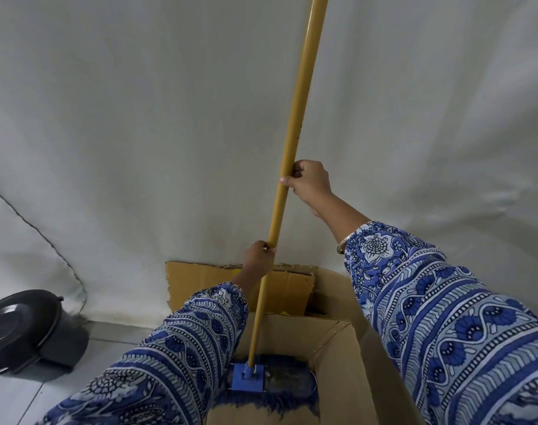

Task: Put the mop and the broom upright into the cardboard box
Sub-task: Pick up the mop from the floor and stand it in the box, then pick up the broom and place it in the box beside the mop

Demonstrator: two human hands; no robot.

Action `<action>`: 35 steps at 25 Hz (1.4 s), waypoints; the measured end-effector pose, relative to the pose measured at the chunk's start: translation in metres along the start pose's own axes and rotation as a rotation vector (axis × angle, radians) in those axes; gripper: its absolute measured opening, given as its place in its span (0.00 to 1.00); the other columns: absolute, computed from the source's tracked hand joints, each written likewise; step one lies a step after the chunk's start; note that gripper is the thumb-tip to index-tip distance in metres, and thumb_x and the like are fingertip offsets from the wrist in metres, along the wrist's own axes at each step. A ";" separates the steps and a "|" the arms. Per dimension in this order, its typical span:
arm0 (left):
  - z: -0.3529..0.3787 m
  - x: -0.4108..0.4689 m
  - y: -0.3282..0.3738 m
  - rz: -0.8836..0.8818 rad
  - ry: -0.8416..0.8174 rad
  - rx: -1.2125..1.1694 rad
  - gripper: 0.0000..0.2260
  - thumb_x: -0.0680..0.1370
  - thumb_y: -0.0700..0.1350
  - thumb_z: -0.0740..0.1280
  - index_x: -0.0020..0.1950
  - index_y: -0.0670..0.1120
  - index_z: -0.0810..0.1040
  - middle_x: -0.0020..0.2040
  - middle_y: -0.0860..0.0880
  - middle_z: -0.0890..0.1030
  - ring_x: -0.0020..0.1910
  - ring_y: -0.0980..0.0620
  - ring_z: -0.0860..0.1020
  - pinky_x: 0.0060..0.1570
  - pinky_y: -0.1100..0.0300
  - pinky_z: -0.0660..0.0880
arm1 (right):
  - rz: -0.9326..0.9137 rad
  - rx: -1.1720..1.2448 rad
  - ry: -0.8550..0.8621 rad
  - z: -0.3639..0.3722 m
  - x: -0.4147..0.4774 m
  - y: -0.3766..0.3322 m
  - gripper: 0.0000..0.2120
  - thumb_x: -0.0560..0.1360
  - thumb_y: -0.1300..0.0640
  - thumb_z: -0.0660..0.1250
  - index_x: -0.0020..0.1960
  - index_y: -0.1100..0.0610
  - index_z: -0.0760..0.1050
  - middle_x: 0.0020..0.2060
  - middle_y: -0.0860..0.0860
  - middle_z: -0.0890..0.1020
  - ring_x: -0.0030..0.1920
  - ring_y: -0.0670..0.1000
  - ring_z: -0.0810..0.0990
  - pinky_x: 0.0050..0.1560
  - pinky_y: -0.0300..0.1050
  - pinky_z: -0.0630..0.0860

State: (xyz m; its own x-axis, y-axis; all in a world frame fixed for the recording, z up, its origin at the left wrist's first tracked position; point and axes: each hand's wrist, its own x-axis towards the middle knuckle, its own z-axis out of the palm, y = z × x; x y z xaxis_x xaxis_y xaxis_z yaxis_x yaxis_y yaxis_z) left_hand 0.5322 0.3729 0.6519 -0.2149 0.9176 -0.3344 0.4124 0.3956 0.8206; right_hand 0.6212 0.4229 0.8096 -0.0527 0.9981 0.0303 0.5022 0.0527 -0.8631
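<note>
The mop has a long yellow handle [295, 127] that rises up out of the frame and a flat blue fringed head [277, 383] with a blue plastic bracket. Its head sits inside the open cardboard box [338, 357] at the bottom centre, with the handle close to upright and leaning slightly right. My left hand [258, 253] grips the handle low down, just above the box's rear flap. My right hand [307, 182] grips it higher up. Both arms wear blue patterned sleeves. No broom is in view.
A white fabric backdrop [139, 133] hangs right behind the box. A dark grey bin with a round lid [19, 329] stands on the pale tiled floor [22, 397] at the lower left. The box's rear flaps [212, 280] stand up against the backdrop.
</note>
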 end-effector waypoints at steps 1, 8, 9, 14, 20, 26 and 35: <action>-0.002 -0.002 0.001 -0.006 -0.006 -0.011 0.17 0.80 0.43 0.59 0.66 0.37 0.69 0.61 0.38 0.77 0.50 0.45 0.76 0.54 0.53 0.75 | 0.010 0.006 -0.003 -0.001 -0.001 0.000 0.14 0.70 0.63 0.70 0.54 0.65 0.77 0.48 0.60 0.82 0.50 0.57 0.80 0.56 0.52 0.78; -0.035 -0.034 -0.003 -0.036 0.073 0.024 0.19 0.79 0.45 0.60 0.68 0.38 0.68 0.69 0.39 0.71 0.67 0.42 0.70 0.66 0.50 0.68 | 0.083 0.094 -0.040 -0.014 -0.022 -0.004 0.22 0.70 0.60 0.71 0.62 0.65 0.73 0.58 0.61 0.80 0.59 0.58 0.78 0.63 0.55 0.75; -0.043 -0.041 -0.006 -0.039 0.078 0.021 0.19 0.79 0.45 0.60 0.68 0.38 0.68 0.69 0.39 0.71 0.67 0.41 0.70 0.66 0.50 0.68 | 0.104 0.106 -0.051 -0.011 -0.028 -0.002 0.23 0.70 0.59 0.71 0.63 0.65 0.72 0.58 0.61 0.80 0.59 0.58 0.79 0.63 0.55 0.75; -0.102 -0.068 -0.041 -0.027 0.140 0.019 0.19 0.80 0.46 0.60 0.67 0.37 0.70 0.67 0.38 0.73 0.66 0.40 0.71 0.65 0.50 0.69 | 0.268 0.174 -0.083 0.023 -0.066 0.008 0.23 0.72 0.59 0.69 0.64 0.65 0.69 0.58 0.62 0.80 0.53 0.56 0.80 0.53 0.49 0.78; -0.226 -0.103 -0.151 -0.019 0.180 0.025 0.17 0.79 0.45 0.62 0.63 0.37 0.73 0.64 0.38 0.76 0.64 0.41 0.73 0.63 0.52 0.70 | 0.348 0.233 -0.067 0.138 -0.124 -0.015 0.20 0.73 0.59 0.68 0.62 0.66 0.72 0.55 0.63 0.80 0.46 0.55 0.79 0.49 0.51 0.79; -0.365 -0.133 -0.326 -0.237 0.146 0.168 0.11 0.78 0.43 0.62 0.54 0.36 0.78 0.56 0.36 0.80 0.58 0.39 0.77 0.54 0.53 0.72 | 0.505 0.276 -0.132 0.294 -0.183 -0.021 0.09 0.74 0.61 0.66 0.54 0.62 0.73 0.55 0.60 0.80 0.47 0.55 0.78 0.48 0.50 0.77; -0.397 -0.137 -0.548 -0.525 0.128 0.305 0.14 0.76 0.41 0.67 0.59 0.35 0.76 0.60 0.37 0.79 0.58 0.40 0.77 0.60 0.52 0.71 | 0.904 0.344 -0.269 0.500 -0.234 0.118 0.09 0.76 0.64 0.62 0.55 0.64 0.72 0.39 0.56 0.76 0.36 0.52 0.74 0.53 0.56 0.78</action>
State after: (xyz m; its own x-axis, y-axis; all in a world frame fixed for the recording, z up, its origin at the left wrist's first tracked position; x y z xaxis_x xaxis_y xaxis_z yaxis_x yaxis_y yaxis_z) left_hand -0.0160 0.0148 0.4324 -0.5543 0.5934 -0.5836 0.4535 0.8033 0.3861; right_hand 0.2613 0.1804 0.4484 0.0101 0.6169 -0.7869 0.1758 -0.7758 -0.6060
